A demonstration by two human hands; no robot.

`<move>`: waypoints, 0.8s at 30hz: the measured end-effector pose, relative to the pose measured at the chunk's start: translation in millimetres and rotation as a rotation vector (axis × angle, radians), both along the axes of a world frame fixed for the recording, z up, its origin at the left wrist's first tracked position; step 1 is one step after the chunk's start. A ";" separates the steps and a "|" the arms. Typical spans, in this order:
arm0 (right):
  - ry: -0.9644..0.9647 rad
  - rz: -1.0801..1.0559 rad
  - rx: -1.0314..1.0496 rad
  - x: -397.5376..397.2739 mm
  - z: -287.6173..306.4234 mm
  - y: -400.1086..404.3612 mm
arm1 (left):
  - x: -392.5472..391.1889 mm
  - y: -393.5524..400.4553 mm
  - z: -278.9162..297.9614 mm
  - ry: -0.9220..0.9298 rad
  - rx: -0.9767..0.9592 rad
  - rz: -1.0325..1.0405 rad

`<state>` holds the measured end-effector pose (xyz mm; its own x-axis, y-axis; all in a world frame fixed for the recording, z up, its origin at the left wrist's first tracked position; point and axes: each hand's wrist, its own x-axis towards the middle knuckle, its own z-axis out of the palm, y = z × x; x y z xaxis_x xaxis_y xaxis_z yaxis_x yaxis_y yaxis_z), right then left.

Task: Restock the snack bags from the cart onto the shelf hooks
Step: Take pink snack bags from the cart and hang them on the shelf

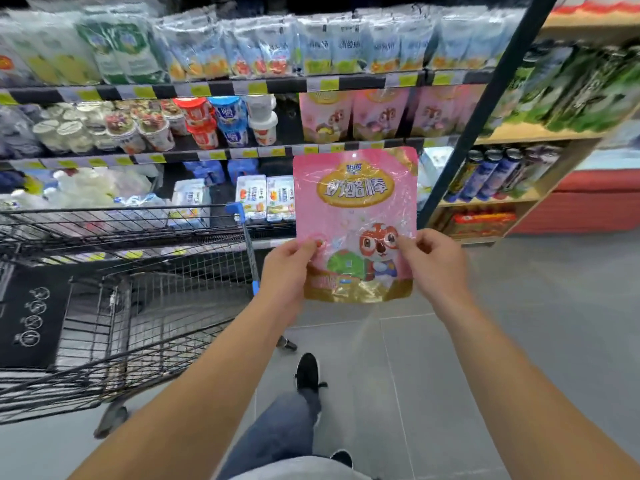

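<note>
Nearest: jeans leg [277, 431] and black shoe [307, 372] on grey tiled floor [519, 341], below and between both forearms.

Left hand [285, 275] pinching lower left edge of pink bag [355, 216], thumb on the front, fingers behind. Right hand [438, 268] pinching lower right edge likewise, thumb beside the printed cartoon animal. Bag held upright and flat toward the camera, gold band along its bottom, gold label near its top, glossy film creased.

Left of left hand: wire cart [138, 306], blue handle [247, 244] just beside the wrist, basket interior showing no pink bags, black panel with white pictograms on its near end.

Beyond the bag: chilled shelf [207, 154] with yellow price tags along its edges. Directly above the bag's top edge, hanging pink bags [377, 116] of the same design, side by side. Left of those, yoghurt cups [194, 123] in red, blue and white. Top row, pale blue pouches [311, 46], blurred. Level with the bag's upper half, left of it, white cartons [266, 199].

Right of right hand: dark upright post [485, 109], then wooden rack [519, 199] with dark cans, green packets above, red packs below.
</note>
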<state>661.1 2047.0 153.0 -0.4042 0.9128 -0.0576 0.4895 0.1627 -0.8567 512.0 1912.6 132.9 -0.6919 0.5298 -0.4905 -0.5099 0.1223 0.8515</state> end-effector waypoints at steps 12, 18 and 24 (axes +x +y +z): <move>-0.208 0.172 -0.040 -121.6 -30.3 160.9 | -122.7 154.9 -40.9 -0.041 -0.073 0.078; -0.292 0.169 -0.092 -190.5 -49.6 220.3 | -192.2 212.5 -58.7 -0.020 -0.196 0.065; -0.335 0.216 -0.156 -242.3 -82.0 275.8 | -237.5 255.0 -84.4 0.041 -0.305 0.023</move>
